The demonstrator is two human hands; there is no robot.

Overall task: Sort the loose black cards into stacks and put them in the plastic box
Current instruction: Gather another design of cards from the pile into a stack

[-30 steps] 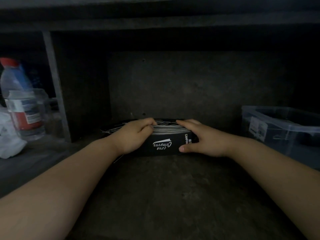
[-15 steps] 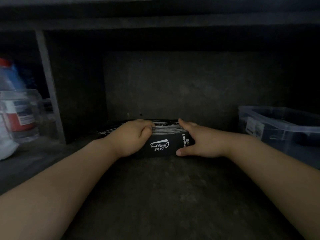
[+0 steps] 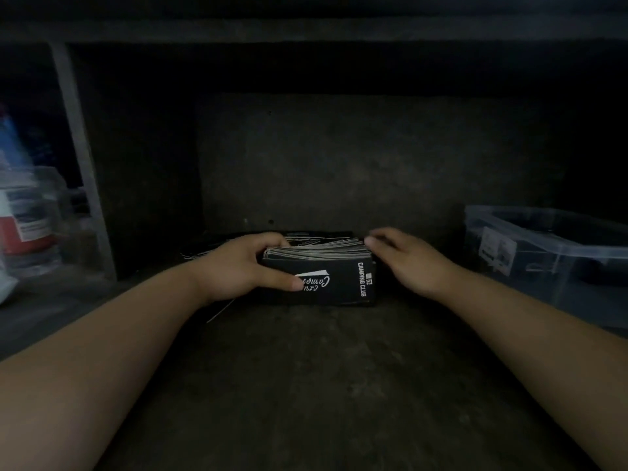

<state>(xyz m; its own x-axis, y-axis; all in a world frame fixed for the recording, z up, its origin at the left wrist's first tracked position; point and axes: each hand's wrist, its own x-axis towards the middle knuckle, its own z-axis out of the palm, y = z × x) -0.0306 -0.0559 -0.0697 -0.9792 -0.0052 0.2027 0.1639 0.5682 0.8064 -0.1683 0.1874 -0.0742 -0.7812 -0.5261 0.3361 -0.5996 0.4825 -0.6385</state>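
Observation:
A thick stack of black cards (image 3: 336, 283) with white lettering stands on edge on the dark shelf floor, its white card edges facing up. My left hand (image 3: 238, 266) grips the stack's left end, thumb on the front card and fingers over the top. My right hand (image 3: 404, 258) lies against the stack's right end with its fingers relaxed and blurred. More loose black cards (image 3: 204, 253) lie flat behind and to the left of the stack. The clear plastic box (image 3: 550, 256) sits at the right, apart from both hands.
A plastic bottle with a red label (image 3: 27, 215) and other clear containers stand at the far left beyond a grey upright post (image 3: 85, 164). A dark back wall closes the shelf behind the cards. The shelf floor (image 3: 323, 385) stretches toward me between my forearms.
My left thumb has come round onto the front card. My right hand has loosened from the right end, its thumb off the front. The stack now shows more of its face.

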